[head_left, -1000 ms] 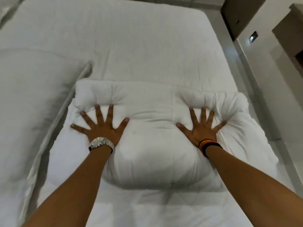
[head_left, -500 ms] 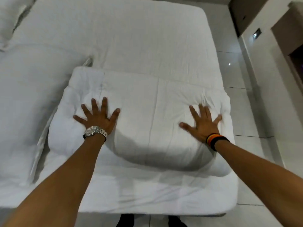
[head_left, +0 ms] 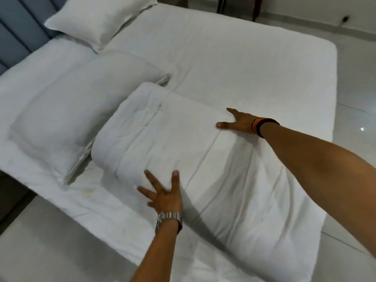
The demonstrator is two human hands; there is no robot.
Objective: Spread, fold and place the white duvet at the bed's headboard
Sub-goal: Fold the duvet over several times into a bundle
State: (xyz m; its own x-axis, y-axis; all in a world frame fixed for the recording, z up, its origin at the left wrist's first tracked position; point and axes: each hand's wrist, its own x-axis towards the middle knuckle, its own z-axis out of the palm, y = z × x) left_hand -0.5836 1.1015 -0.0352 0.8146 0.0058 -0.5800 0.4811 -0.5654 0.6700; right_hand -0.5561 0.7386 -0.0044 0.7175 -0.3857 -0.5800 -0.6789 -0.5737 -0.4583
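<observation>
The white duvet (head_left: 183, 151) lies folded into a thick rectangular bundle on the near side of the bed (head_left: 254, 64). My left hand (head_left: 162, 192), with a metal watch on the wrist, rests flat with fingers spread on the bundle's near edge. My right hand (head_left: 236, 123), with a dark and orange wristband, lies flat on the bundle's far edge, its fingertips partly sunk into the fabric. Neither hand grips the cloth. The padded blue headboard (head_left: 22, 33) stands at the far left.
Two white pillows lie near the headboard: a large one (head_left: 77, 110) touching the duvet's left end and a smaller one (head_left: 99, 19) behind it. Pale tiled floor (head_left: 358, 82) runs along the bed's right side and near left corner.
The view has swung left, bringing the headboard and far pillow into sight. Both hands have slid off the duvet's top to its near and far edges.
</observation>
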